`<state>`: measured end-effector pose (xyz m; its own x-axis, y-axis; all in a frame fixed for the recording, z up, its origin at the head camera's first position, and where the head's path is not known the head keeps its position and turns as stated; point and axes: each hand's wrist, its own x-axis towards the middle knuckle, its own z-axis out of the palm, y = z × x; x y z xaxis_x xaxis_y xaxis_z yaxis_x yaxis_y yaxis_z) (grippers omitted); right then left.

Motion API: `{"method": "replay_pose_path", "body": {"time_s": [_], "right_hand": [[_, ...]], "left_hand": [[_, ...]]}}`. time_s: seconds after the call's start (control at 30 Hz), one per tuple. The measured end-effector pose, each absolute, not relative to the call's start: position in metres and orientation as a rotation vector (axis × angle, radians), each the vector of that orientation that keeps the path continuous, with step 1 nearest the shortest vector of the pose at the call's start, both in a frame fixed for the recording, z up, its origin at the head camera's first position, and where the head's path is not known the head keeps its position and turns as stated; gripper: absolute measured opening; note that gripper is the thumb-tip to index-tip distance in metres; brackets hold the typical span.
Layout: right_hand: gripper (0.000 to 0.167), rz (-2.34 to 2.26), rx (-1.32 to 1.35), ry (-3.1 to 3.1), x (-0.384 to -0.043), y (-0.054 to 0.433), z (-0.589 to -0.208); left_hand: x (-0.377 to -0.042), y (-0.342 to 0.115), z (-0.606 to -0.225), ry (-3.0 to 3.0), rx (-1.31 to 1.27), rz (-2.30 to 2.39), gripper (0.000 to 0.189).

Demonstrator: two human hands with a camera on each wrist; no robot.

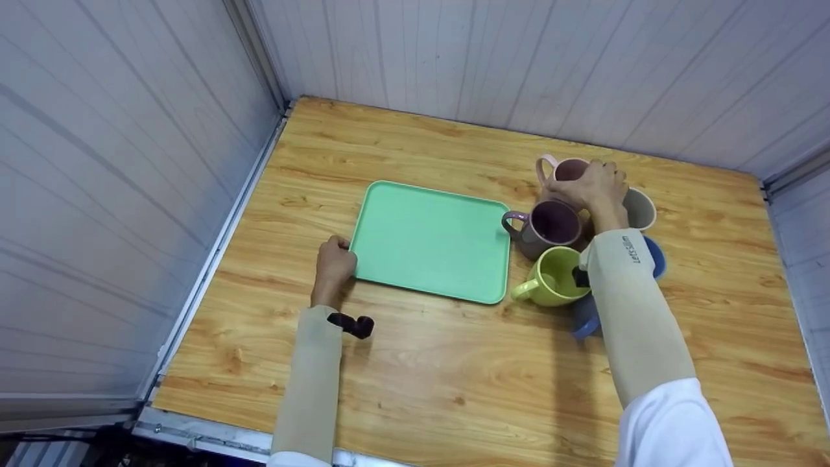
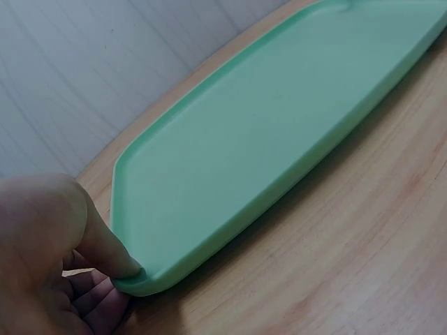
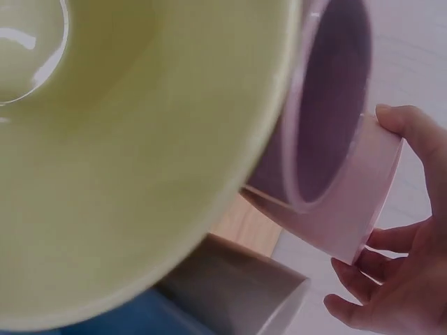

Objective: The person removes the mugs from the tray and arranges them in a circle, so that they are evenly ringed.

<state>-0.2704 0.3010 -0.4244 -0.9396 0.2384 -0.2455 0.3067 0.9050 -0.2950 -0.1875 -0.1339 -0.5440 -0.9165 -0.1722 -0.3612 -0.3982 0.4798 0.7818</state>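
Note:
A light green rectangular tray (image 1: 431, 243) lies on the wooden table. My left hand (image 1: 335, 266) pinches its near left corner, with the thumb over the rim in the left wrist view. At the back of a cluster of mugs, my right hand (image 1: 598, 189) grips a pink mug (image 3: 374, 185) by its upper part, thumb and fingers on opposite sides. Just in front stands a purple mug (image 1: 535, 241), its handle beside the tray's right edge. A yellow-green mug (image 1: 541, 288) is nearer me and fills much of the right wrist view.
A grey-white mug (image 1: 640, 209) stands right of my right hand. Blue shows at a mug rim (image 1: 657, 256) and a mug handle (image 1: 586, 328), both partly hidden by my forearm. Pale panel walls (image 1: 415, 58) enclose the table's back and sides.

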Motion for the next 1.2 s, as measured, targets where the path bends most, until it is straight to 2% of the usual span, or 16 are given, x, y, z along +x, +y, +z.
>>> {"method": "replay_pose_path", "body": {"time_s": [0.27, 0.7, 0.9, 1.2], "right_hand": [[0.096, -0.482, 0.442, 2.869, -0.268, 0.308, -0.435], [0.109, -0.489, 0.452, 2.791, -0.264, 0.306, -0.434], [0.120, -0.457, 0.444, 2.715, -0.263, 0.306, -0.428], [0.103, -0.631, 0.384, 2.721, -0.250, 0.311, -0.413]], "left_hand": [[-0.188, -0.134, -0.544, 2.473, -0.500, 1.419, 0.036], [-0.188, -0.134, -0.542, 2.501, -0.476, 1.369, 0.036], [-0.188, -0.133, -0.544, 2.498, -0.490, 1.365, 0.037], [-0.186, -0.142, -0.540, 2.468, -0.468, 1.377, 0.038]]}}
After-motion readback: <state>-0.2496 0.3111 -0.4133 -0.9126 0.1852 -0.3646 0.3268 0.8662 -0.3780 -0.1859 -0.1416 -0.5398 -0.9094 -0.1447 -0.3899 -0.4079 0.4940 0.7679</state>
